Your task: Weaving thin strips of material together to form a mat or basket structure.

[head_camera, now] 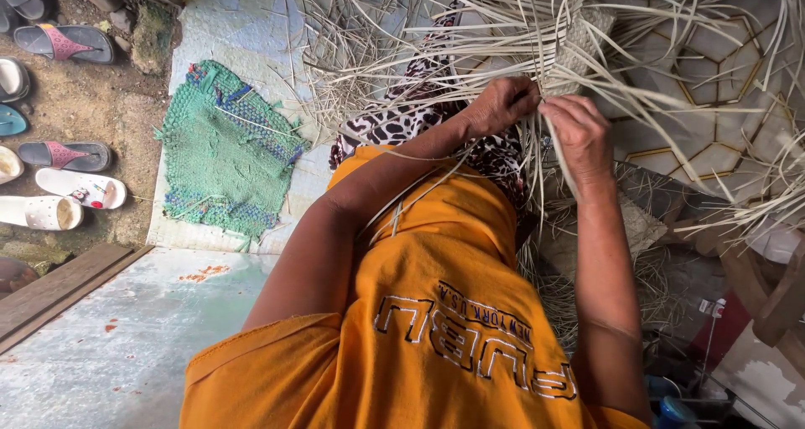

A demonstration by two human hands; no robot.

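A half-woven piece of pale straw (583, 47) lies in front of me, with long loose strips (671, 26) fanning out from it over the floor. My left hand (501, 104) is closed on strips at the woven edge. My right hand (577, 134) is right beside it, pinching a strip that runs down towards my lap. Both hands touch the weave just above my patterned skirt (394, 127). My orange shirt (436, 312) fills the lower middle of the view.
A green knitted mat (222, 148) lies on the tiled floor (243, 26) to the left. Several sandals (67, 156) stand on the dirt at the far left, near a wooden plank (59, 291). More straw and clutter sit at lower right.
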